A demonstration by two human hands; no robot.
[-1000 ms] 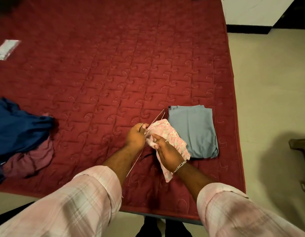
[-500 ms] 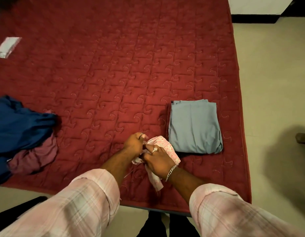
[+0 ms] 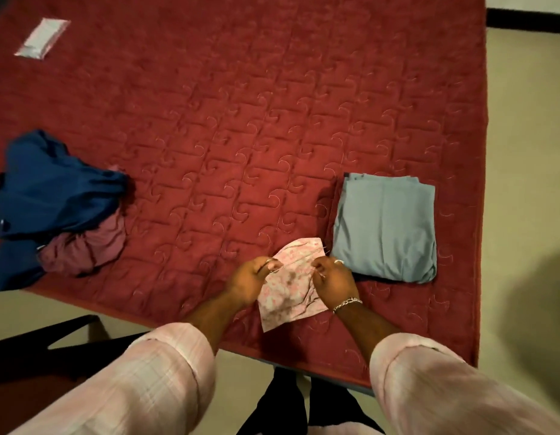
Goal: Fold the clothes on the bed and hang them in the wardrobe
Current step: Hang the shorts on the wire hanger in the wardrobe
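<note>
Grey garment [image 3: 385,227] folded beside my right hand [image 3: 333,277]; both hands pinch the pink floral cloth [image 3: 291,287], left hand [image 3: 252,279]; blue pile [image 3: 49,196] left unfolded.

The bed [image 3: 272,120] carries a dark red quilted cover: matt cloth, stitched in a repeating swirl pattern that leaves a slightly raised, padded surface. The folded grey garment [image 3: 385,227] is smooth, matt woven cloth. The pink floral garment [image 3: 288,290] is thin, soft printed cloth (lightly creased). The blue garment [image 3: 52,189] shows a faint sheen; the mauve garment [image 3: 90,249] beneath it is matt and rumpled. The white packet [image 3: 41,37] looks like glossy plastic or paper. The bracelet [image 3: 347,303] is shiny metal. The floor [image 3: 523,152] is smooth.
</note>
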